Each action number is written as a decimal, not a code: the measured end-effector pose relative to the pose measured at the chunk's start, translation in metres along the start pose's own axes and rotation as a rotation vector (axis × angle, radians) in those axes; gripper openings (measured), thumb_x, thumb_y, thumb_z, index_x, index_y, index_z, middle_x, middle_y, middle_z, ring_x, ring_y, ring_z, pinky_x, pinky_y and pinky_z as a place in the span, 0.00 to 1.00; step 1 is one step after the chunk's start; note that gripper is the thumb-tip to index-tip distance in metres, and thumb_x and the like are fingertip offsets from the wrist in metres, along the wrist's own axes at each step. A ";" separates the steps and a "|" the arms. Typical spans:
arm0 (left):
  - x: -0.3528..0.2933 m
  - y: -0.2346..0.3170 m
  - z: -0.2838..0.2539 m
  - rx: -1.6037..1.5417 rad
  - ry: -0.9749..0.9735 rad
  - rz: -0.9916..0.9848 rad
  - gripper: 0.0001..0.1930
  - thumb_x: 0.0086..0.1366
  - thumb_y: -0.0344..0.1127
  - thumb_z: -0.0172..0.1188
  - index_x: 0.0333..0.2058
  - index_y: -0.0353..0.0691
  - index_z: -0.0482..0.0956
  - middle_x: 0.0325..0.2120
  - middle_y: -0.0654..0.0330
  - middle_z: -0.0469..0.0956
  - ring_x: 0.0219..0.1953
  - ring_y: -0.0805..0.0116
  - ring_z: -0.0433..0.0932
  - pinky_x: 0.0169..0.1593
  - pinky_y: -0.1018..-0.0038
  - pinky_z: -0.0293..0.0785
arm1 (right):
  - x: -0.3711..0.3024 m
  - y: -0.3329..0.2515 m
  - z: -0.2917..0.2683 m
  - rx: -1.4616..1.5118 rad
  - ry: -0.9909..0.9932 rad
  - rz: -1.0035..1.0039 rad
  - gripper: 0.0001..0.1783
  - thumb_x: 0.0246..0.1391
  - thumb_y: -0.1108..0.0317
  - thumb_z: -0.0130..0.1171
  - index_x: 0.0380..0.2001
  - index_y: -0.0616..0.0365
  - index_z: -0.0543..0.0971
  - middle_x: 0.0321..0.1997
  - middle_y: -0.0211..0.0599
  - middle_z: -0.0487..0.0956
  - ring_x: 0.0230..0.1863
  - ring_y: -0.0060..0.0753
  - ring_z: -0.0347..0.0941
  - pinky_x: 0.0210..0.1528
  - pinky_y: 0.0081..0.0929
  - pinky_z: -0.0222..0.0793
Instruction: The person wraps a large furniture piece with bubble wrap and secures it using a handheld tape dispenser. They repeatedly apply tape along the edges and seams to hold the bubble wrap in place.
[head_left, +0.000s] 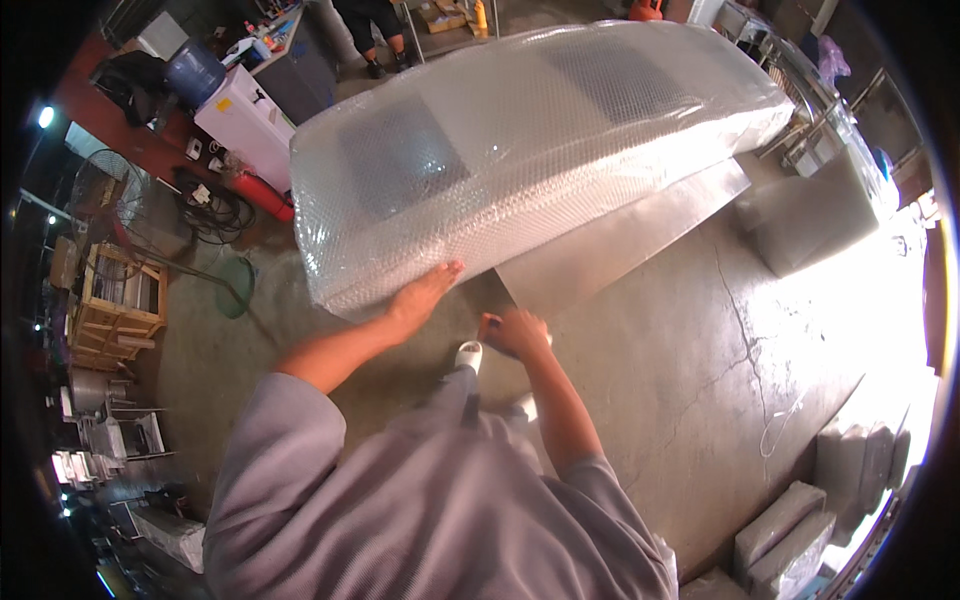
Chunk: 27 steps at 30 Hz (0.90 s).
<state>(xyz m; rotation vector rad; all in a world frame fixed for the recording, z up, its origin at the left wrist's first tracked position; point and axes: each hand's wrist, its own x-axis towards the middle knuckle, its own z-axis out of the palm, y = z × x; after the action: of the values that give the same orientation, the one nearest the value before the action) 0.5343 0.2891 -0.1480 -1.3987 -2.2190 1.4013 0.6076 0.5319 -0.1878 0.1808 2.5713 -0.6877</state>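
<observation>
- Bubble wrap, clear and glossy, covers the long wrapped panel, which spans from 9 o'clock to 2 o'clock across the upper half of the view; two darker rectangles show through the wrap.
- My left hand lies flat, fingers extended and released, pressed against the panel's near lower edge just left of centre.
- My right hand is at centre, fingers curled around a small reddish object; I cannot tell what the object is.
- A grey metal sheet lies flat under the panel and protrudes toward 3 o'clock, its near corner just above my right hand.
- My white shoe rests on the concrete floor just below and left of the right hand.
- A crack runs across the floor at 4 o'clock.
- Wrapped grey blocks are stacked at 5 o'clock.
- A white cabinet with a blue water bottle stands at 10 o'clock; a red extinguisher lies beside it.
- A wooden crate sits at 9 o'clock.
- Another person's legs are visible at 12 o'clock.
</observation>
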 end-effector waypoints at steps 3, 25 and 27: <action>-0.008 -0.001 -0.007 0.044 -0.049 0.046 0.37 0.75 0.41 0.40 0.77 0.30 0.44 0.80 0.51 0.38 0.81 0.56 0.36 0.82 0.57 0.27 | -0.024 0.068 0.051 0.305 -0.086 0.144 0.44 0.52 0.28 0.63 0.32 0.69 0.87 0.37 0.60 0.86 0.42 0.58 0.86 0.44 0.49 0.79; -0.103 -0.085 -0.013 -2.811 0.005 -0.292 0.13 0.75 0.38 0.63 0.47 0.33 0.86 0.42 0.60 0.86 0.45 0.73 0.82 0.53 0.73 0.79 | -0.139 -0.137 -0.010 0.705 0.299 -0.095 0.32 0.51 0.50 0.77 0.47 0.68 0.82 0.35 0.55 0.86 0.38 0.42 0.87 0.43 0.38 0.78; -0.110 -0.096 -0.009 -2.701 0.040 -0.339 0.11 0.74 0.36 0.63 0.45 0.33 0.87 0.41 0.60 0.86 0.44 0.73 0.83 0.52 0.73 0.80 | -0.136 -0.155 -0.016 0.714 0.285 -0.168 0.32 0.52 0.50 0.76 0.47 0.68 0.82 0.35 0.55 0.86 0.38 0.43 0.87 0.42 0.38 0.78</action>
<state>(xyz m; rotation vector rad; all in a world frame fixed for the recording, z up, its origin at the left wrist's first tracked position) 0.5400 0.1973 -0.0335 -0.3989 -2.7957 -2.6879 0.6831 0.4056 -0.0433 0.3073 2.4957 -1.7352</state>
